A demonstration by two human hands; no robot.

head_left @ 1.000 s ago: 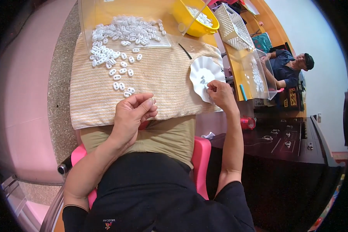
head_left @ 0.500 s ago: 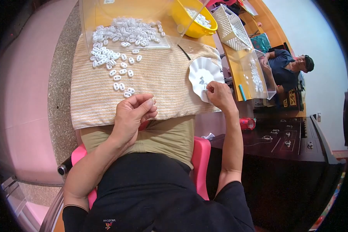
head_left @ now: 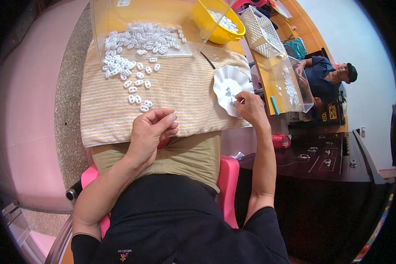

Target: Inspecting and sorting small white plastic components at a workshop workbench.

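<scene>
My left hand [head_left: 152, 131] is held above the towel's near edge, thumb and fingers pinched together. A tiny pale bit shows at its fingertips, too small to name. Over the near right side of a white wavy-rimmed dish [head_left: 223, 83], my right hand [head_left: 252, 110] has its fingers bent down and closed; whatever they hold is hidden. Small grey pieces [head_left: 228, 92] lie in the dish beside those fingers. White oval plastic pieces with two holes [head_left: 138, 82] are scattered on the striped towel [head_left: 114, 112], trailing toward my left hand from a larger heap [head_left: 149, 37].
The heap lies in a clear plastic box [head_left: 180, 52] open toward me. Behind the dish are a thin black stick [head_left: 207, 60] and a yellow basin [head_left: 202, 22] of white pieces. A white perforated basket [head_left: 256, 37] stands right of it. Another person [head_left: 323, 77] sits at the right beside a clear bin.
The right hand's fingers have shifted slightly over the dish. My left hand keeps its pinch in nearly the same place. The whole view has tilted a little.
</scene>
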